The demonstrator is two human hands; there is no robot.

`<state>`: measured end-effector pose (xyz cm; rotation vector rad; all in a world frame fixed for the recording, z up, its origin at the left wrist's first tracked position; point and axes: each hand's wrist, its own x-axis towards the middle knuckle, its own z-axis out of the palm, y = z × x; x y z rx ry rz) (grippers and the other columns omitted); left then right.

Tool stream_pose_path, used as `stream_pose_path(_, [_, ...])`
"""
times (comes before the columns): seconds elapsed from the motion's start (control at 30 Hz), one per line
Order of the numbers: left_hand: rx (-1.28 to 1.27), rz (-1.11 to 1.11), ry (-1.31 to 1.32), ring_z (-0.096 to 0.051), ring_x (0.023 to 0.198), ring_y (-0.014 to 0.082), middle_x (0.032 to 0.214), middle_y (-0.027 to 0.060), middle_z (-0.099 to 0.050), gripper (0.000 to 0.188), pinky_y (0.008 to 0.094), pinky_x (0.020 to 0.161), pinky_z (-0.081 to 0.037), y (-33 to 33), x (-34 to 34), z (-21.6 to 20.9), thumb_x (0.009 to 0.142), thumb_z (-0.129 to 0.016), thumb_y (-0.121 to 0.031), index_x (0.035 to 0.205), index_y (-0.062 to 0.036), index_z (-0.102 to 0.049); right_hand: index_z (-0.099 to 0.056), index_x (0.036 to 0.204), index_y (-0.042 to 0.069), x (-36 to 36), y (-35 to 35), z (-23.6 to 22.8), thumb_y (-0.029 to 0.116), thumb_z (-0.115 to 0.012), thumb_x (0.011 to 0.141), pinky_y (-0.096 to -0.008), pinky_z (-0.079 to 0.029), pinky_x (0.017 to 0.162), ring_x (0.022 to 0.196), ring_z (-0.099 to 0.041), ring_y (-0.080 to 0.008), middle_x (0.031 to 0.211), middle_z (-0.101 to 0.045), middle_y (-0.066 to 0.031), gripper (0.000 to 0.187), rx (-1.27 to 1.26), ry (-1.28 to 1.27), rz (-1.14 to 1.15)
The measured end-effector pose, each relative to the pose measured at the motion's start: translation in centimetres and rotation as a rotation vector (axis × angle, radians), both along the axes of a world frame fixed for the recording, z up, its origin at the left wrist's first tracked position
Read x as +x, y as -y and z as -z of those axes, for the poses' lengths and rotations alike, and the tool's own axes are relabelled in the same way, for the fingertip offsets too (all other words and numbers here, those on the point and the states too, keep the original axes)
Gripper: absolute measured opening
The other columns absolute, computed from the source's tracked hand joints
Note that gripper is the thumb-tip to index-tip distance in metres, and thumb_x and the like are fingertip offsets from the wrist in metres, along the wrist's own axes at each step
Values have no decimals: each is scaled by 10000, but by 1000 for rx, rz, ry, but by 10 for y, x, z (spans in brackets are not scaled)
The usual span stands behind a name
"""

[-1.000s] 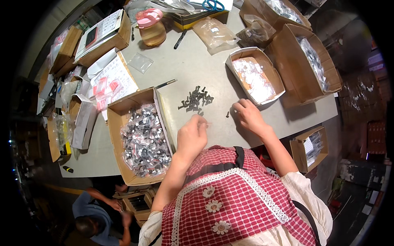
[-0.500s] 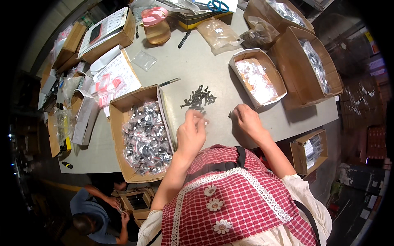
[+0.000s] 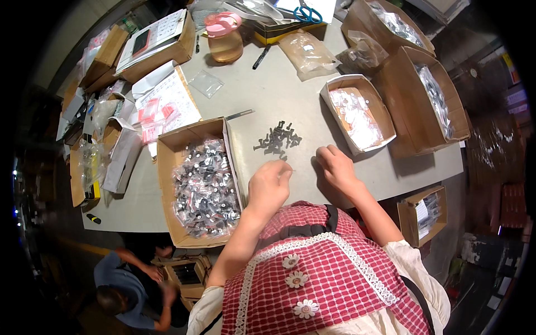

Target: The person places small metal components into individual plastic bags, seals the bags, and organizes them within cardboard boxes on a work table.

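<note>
A pile of small black screws (image 3: pixel 277 138) lies on the grey table in front of me. Just on the near side of the pile is my left hand (image 3: pixel 269 187), its fingers pinched together. A faint pale edge shows by its fingertips, too small to name. To the right of the pile my right hand (image 3: pixel 336 167) rests low over the tabletop, fingers curled and closed. Whatever may be between those fingers is hidden. Left of my left hand stands an open cardboard box (image 3: pixel 163 184) full of small clear bags with dark and silvery parts (image 3: pixel 204 190).
A white-sided box (image 3: pixel 391 134) of small packets stands to the right, beside a larger carton (image 3: pixel 399 89). Farther back are a pink-lidded jug (image 3: pixel 225 42), a clear bag (image 3: pixel 206 84), a pen (image 3: pixel 240 114) and blue scissors (image 3: pixel 307 12). Another person (image 3: pixel 125 279) works at lower left.
My left hand has shifted slightly nearer to me. The dark screw seen at my right fingertips is no longer visible there. The whole view has swung a little.
</note>
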<state>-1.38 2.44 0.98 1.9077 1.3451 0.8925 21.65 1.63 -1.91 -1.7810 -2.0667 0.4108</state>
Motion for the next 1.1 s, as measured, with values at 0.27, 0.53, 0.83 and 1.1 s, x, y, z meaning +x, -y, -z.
stream_pose_path(0.27, [57, -9, -15, -684, 705, 332, 759, 144, -685, 120, 427, 632, -518, 7, 2, -9, 883, -686, -122, 835, -36, -617, -601, 1042, 53, -1, 3, 2, 62, -628, 853, -489, -495, 743, 884, -614, -419, 968, -595, -179, 191, -17, -273, 31])
stream_pose_path(0.53, [-67, -79, 231, -680, 639, 309, 708, 136, -678, 159, 422, 574, -500, 4, 4, -16, 934, -693, -154, 846, -41, -626, -611, 967, 57, -16, 5, 5, 71, -640, 876, -478, -490, 693, 818, -617, -413, 864, -603, -176, 96, -28, -244, 19])
stream_pose_path(0.83, [122, 41, 136, -701, 729, 285, 887, 128, -707, 119, 360, 688, -561, -3, 1, 4, 900, -681, -87, 998, -52, -739, -608, 942, 55, -17, 6, 9, 88, -632, 882, -486, -507, 692, 813, -629, -393, 869, -609, -154, 72, 45, -73, -25])
stream_pose_path(1.1, [99, -98, 45, -660, 684, 298, 794, 137, -666, 155, 378, 621, -520, 7, 3, -12, 889, -706, -115, 805, -9, -633, -559, 950, 48, -15, 6, 16, 41, -614, 823, -506, -504, 703, 817, -615, -419, 883, -584, -173, 139, 32, -116, -38])
